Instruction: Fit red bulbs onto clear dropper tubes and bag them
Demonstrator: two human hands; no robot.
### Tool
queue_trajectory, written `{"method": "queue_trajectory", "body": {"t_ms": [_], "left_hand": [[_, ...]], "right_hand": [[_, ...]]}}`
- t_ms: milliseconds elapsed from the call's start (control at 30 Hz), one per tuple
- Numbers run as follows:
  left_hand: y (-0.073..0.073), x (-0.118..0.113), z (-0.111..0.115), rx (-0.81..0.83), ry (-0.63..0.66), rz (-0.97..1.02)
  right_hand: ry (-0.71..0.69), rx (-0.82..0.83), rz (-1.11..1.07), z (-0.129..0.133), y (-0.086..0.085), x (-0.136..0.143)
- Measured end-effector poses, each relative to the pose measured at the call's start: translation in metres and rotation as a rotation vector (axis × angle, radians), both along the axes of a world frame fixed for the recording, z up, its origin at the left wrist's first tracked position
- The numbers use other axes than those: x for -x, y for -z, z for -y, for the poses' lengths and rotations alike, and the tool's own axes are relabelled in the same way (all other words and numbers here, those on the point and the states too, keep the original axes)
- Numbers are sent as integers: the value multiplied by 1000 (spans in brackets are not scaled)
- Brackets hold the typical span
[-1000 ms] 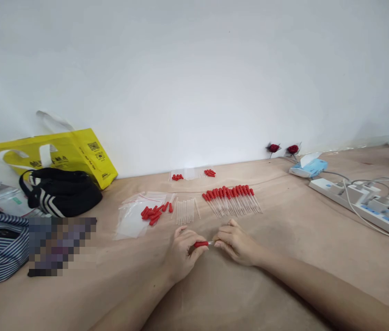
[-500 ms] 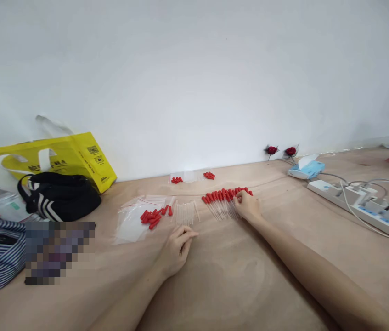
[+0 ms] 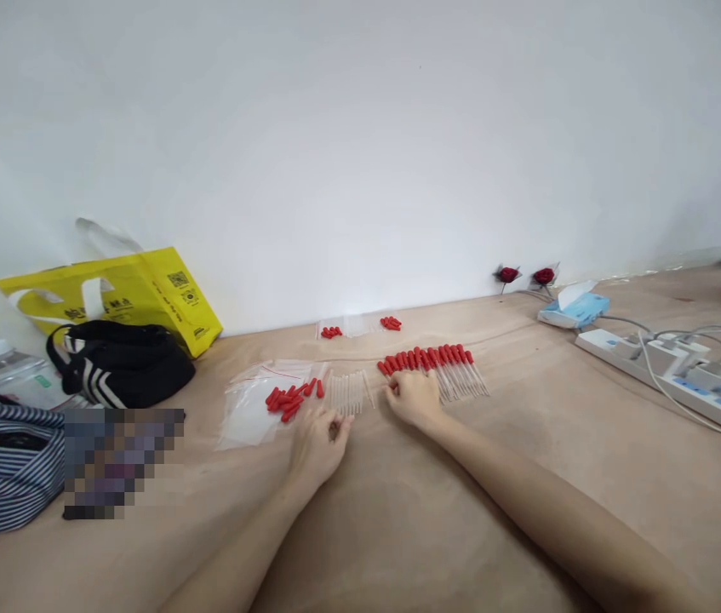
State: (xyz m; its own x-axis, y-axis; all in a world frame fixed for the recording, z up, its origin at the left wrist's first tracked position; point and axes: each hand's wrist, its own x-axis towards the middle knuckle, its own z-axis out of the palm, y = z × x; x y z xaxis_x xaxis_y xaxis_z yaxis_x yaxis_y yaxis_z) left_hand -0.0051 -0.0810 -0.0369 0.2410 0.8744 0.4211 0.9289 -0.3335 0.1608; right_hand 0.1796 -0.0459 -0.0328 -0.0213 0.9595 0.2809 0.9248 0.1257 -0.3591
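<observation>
Several glass droppers with red rubber bulbs (image 3: 455, 356) lie side by side in a slanted row. My right hand (image 3: 414, 398) is closed at the left part of this row and covers some of the tubes; what its fingers hold, if anything, is hidden. To the left lies a row of bare glass tubes (image 3: 346, 392), one at its right end tilted. By the lower ends of these tubes, my left hand (image 3: 320, 444) has its fingers curled in a pinch, their contents too small to make out. Loose red rubber bulbs (image 3: 284, 402) are heaped beside it on clear zip bags (image 3: 245, 417).
More red bulbs (image 3: 391, 323) lie on small clear bags near the wall. At left are a yellow bag (image 3: 187, 294), a black pouch (image 3: 143, 366) and a striped bag (image 3: 2, 468). A tissue pack (image 3: 574, 308) and a power strip (image 3: 672, 370) with cables sit at right.
My right hand has moved left along the dropper row, uncovering the droppers at the right end. My left hand has shifted slightly left, its fingers more curled. The view has turned a little.
</observation>
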Motion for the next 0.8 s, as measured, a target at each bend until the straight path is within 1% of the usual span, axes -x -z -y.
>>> {"method": "queue_trajectory", "body": {"t_ms": [67, 167, 233, 400, 467, 533, 600, 667, 733, 800], "left_hand": [[-7, 4, -10, -18, -119, -64], [-19, 11, -29, -24, -290, -121], [-23, 15, -41, -2, -356, -142], [-22, 17, -65, 79, -427, -142], [-23, 17, -70, 114, -451, -131], [-28, 15, -71, 130, -461, -117], [-34, 10, -66, 108, -431, -107], [-39, 2, -53, 59, -340, -99], [-37, -9, -33, 22, -187, -91], [-29, -19, -10, 34, 11, -79]], "right_hand": [[15, 34, 20, -2, -2, 17], [63, 90, 28, -8, -4, 34], [85, 104, 27, -11, -3, 41], [129, 110, 28, -10, 0, 51], [149, 111, 31, -9, 1, 55], [159, 107, 33, -7, 1, 55], [155, 97, 33, -4, 0, 49], [114, 62, 43, 1, -1, 35], [6, -25, 67, 8, 0, 15], [-151, -154, 84, 19, 4, -8]]}}
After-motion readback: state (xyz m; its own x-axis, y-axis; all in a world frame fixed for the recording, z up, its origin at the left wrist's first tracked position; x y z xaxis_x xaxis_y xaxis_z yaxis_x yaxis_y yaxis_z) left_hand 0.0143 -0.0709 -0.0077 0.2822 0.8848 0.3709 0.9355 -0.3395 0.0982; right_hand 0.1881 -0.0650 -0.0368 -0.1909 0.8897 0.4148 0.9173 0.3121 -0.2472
